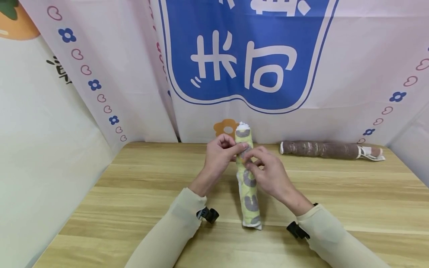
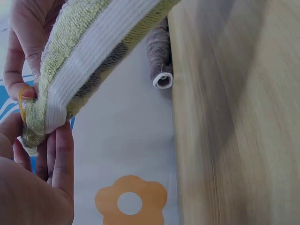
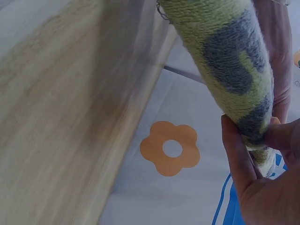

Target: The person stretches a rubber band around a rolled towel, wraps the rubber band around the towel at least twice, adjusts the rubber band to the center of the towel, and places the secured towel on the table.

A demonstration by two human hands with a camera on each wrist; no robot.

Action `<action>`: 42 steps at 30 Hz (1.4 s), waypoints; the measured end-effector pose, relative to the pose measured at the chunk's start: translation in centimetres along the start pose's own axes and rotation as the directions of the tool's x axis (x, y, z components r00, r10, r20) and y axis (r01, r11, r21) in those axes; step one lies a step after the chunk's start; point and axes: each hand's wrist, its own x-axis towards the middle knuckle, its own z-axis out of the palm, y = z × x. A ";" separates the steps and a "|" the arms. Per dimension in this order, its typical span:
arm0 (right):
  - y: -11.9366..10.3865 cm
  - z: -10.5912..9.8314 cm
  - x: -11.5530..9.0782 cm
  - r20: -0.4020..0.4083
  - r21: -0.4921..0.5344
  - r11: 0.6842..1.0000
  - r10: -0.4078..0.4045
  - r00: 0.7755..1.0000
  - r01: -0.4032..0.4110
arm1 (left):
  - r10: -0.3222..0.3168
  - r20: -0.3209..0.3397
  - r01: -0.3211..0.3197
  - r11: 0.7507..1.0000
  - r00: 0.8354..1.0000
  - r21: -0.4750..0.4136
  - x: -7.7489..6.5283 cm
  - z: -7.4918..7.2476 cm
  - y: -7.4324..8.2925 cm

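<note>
A rolled towel [image 1: 250, 201], yellow with grey shapes, is held lengthwise in front of me, its far end near the backdrop. My left hand [image 1: 218, 152] grips it near that far end, thumb on top. In the left wrist view, a thin yellow rubber band [image 2: 21, 105] runs by the towel's narrow end, between the fingers of both hands. My right hand [image 1: 268, 171] pinches the band at the towel's right side. A white woven border [image 2: 89, 63] shows along the roll in the left wrist view. Part of the band is hidden by fingers and towel.
A brown rolled towel [image 1: 318, 149] tied with a pale strip lies along the table's back right edge. The wooden table [image 1: 140, 208] meets a hanging printed cloth [image 1: 207, 115] behind it. Wrist cameras [image 1: 209, 215] are strapped to both forearms.
</note>
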 end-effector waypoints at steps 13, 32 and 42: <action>-0.8 0.0 0.3 0.130 -0.053 0.974 0.228 0.965 -0.222 | 0.059 -0.087 -0.051 0.995 0.994 0.091 -0.1 0.3 -0.4; 1.8 -0.3 3.8 0.245 0.040 0.957 0.269 0.931 -0.287 | -0.006 -0.156 0.023 0.994 0.988 0.107 1.7 -0.1 -1.3; 3.3 -1.0 4.7 0.275 0.146 0.928 0.296 0.915 -0.344 | 0.002 -0.158 0.023 0.987 0.987 0.158 2.8 0.4 -1.3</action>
